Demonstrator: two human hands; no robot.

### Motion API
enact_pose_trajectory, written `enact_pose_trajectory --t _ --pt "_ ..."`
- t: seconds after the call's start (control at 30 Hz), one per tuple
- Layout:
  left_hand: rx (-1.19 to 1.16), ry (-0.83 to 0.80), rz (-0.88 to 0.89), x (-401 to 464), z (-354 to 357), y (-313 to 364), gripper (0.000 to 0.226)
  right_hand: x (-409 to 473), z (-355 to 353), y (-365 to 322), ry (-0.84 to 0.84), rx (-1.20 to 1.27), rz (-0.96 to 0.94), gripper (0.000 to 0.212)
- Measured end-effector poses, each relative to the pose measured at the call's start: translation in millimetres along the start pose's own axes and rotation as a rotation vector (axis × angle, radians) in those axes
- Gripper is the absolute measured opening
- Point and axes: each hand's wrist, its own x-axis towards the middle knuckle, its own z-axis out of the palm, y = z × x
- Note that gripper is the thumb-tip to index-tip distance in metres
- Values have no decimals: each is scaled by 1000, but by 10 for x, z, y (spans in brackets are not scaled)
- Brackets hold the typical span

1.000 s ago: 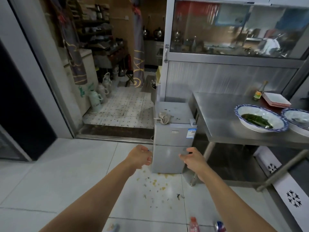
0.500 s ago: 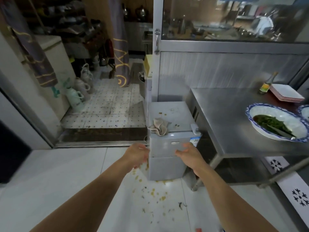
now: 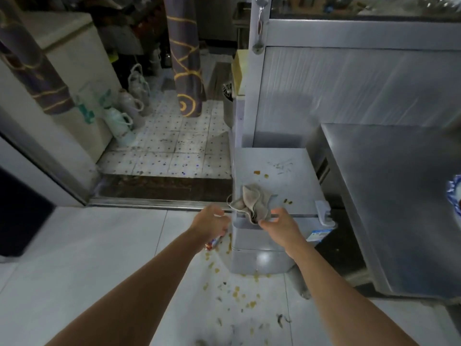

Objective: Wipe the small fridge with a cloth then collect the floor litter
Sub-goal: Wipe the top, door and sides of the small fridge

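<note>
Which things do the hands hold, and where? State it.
The right hand pinches the cloth at its near edge. The left hand seems empty.

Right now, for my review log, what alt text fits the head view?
A right hand reaches a crumpled grey cloth at the front edge of a small grey fridge, while the left hand hovers beside it. Yellowish crumbs litter the white tile floor below.

blue-rimmed bowl [image 3: 454,196] cut off at right edge, wrapper [image 3: 212,243] half hidden under left hand [image 3: 210,222]
</note>
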Motion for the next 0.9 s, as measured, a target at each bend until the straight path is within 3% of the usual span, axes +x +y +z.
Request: enact_pose_trajectory --t 0.13,0.23,0.33,0.47,0.57,0.73,0.9 --pt "37 -40 -17 515 -41 26 6 390 102 -31 0 4 25 70" --pt "45 -73 -61 934 -71 14 22 643 225 -40 -20 -95 49 91" --pt "106 -119 -60 1351 -96 16 21 871 404 -63 -45 -184 125 113" --pt "180 -149 -38 1776 -129 31 17 1092 618 -114 31 -318 179 121" --pt "183 -185 -18 1989 -118 60 24 1218 693 -104 153 -341 194 107" --pt "130 -241 7 2173 -69 121 23 1335 641 -47 225 -299 201 48" --pt "118 -232 41 2140 -8 229 20 1308 450 -33 303 -187 134 14"
